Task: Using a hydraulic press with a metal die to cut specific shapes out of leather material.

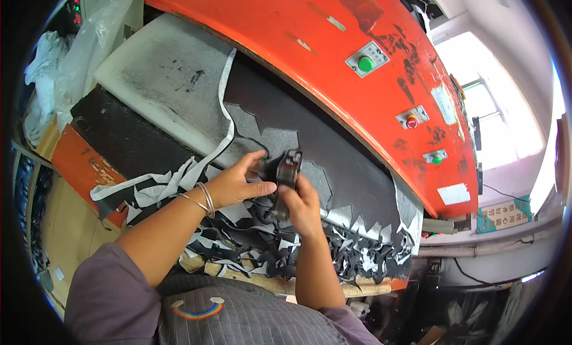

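My right hand (302, 207) is closed round a dark, upright cutting die (290, 166), its thumb along the near side. Beside it my left hand (237, 181) has thumb and fingers spread, with the thumb tip close to the die. Something dark and blurred lies between the left fingers and the die; whether the fingers touch it I cannot tell. Under both hands a black sheet with a pale grey backing (310, 133) lies on a worn white cutting board (161, 71). Angular gaps along its near edge show the grey surface beneath.
Black and white offcuts (351, 255) are heaped along the near edge, and pale strips (158, 187) lie left. Beyond the sheet a wide orange press beam (333, 53) carries green buttons (365, 64) and a red one (412, 121). Clear plastic bags (89, 53) hang at far left.
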A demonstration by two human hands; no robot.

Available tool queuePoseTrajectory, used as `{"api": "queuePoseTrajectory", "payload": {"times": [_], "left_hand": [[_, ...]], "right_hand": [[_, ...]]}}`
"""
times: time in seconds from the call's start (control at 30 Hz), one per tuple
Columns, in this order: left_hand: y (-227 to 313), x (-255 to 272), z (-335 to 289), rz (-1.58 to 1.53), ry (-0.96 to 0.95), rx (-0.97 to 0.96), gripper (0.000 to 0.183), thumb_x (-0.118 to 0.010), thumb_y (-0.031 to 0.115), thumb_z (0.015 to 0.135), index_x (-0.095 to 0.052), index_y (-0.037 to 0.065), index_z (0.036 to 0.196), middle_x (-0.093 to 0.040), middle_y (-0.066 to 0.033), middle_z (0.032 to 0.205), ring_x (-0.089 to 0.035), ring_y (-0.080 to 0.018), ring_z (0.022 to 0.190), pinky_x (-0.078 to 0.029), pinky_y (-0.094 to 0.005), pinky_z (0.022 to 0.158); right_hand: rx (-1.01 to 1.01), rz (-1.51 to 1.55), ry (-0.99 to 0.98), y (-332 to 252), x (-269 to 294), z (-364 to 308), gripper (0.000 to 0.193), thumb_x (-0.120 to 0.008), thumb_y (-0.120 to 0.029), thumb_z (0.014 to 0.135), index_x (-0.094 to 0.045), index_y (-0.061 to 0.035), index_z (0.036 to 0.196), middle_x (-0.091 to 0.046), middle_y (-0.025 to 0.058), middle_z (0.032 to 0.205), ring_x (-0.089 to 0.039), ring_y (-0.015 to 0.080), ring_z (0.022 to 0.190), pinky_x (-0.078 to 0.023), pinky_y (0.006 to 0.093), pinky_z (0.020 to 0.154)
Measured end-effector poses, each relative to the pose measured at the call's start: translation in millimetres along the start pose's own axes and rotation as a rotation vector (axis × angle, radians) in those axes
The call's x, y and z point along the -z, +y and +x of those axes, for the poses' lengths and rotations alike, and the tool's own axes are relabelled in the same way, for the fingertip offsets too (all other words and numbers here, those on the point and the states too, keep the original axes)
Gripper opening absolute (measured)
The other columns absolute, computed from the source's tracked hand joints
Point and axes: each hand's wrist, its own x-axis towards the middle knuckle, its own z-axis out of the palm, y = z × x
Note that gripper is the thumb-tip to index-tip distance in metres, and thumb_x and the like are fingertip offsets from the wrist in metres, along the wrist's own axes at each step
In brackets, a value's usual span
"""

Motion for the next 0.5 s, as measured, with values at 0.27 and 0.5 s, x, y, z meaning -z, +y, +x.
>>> {"api": "queuePoseTrajectory", "payload": {"times": [0.27,0.5], "left_hand": [[-27.9,5.2,-18.3,-0.292,0.138,0.227,0.034,-0.059,0.016,0.093,-0.050,0.004,0.123,-0.063,-0.0079,0.098,-0.065,-0.0156,0.077,-0.056,-0.0285,0.055],[19.3,29.3,-75.9,0.196,0.162,0.504,0.034,-0.064,0.025,0.089,-0.053,0.000,0.110,-0.064,-0.0110,0.078,-0.061,-0.0178,0.057,-0.048,-0.0291,0.045]], "right_hand": [[-0.146,0.106,-0.208,22.2,51.9,-70.1,0.029,-0.054,-0.008,0.090,-0.059,0.0019,0.117,-0.061,0.0059,0.096,-0.058,0.0124,0.084,-0.047,0.0276,0.075],[0.614,-0.853,-0.075,31.8,142.1,23.6,0.018,-0.066,-0.001,0.075,-0.062,-0.0020,0.092,-0.061,0.0121,0.095,-0.056,0.0328,0.100,-0.042,0.0425,0.088]]}}
